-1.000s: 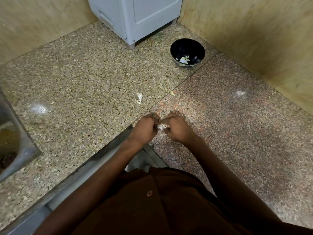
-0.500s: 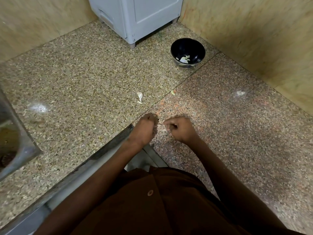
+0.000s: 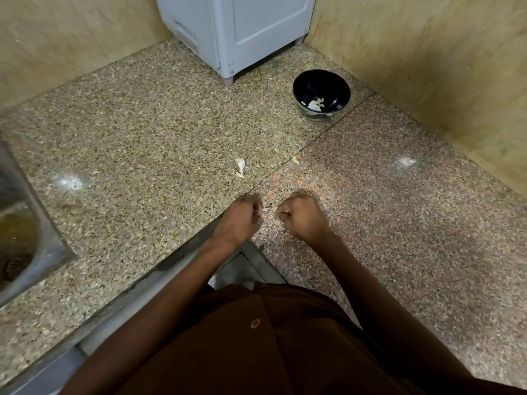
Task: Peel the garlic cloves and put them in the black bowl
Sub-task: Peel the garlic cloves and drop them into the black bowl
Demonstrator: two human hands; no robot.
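You're looking down at an L-shaped speckled granite countertop (image 3: pixel 148 132) set in a corner. Left slab is yellowish-grey, right slab (image 3: pixel 399 223) pinkish, with a thin seam (image 3: pixel 319 138) running diagonally between them. Beige marbled wall panels (image 3: pixel 427 61) close off the back and right side. A light grey appliance (image 3: pixel 236 27) on short feet stands at the back corner. Steel sink (image 3: pixel 31 238) cuts in at the left edge. Overhead light leaves two bright glare spots (image 3: pixel 70 182) on the stone. Counter's front edge (image 3: pixel 142 286) is grey and worn.
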